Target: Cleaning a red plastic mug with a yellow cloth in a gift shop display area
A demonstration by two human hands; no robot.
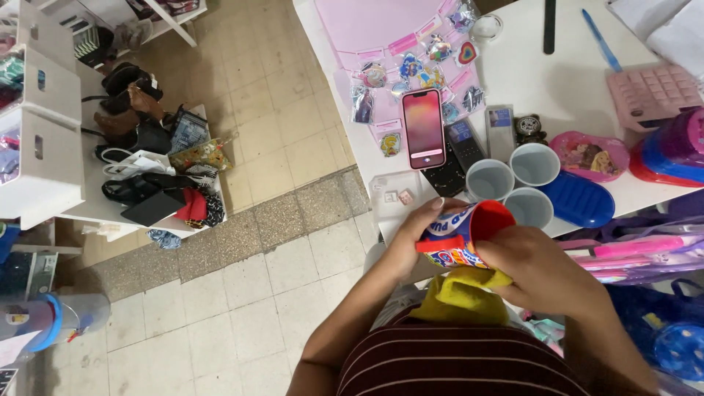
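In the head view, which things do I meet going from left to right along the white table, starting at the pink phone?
pink phone → dark remote → three grey cups → blue oval lid → pink calculator

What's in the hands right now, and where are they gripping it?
A red cup: left hand wraps its printed side, right hand by its rim, with a yellow cloth.

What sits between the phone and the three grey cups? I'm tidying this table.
In the head view, a dark calculator-like device lies between the pink phone and the grey cups, its upper part beside the phone's right edge.
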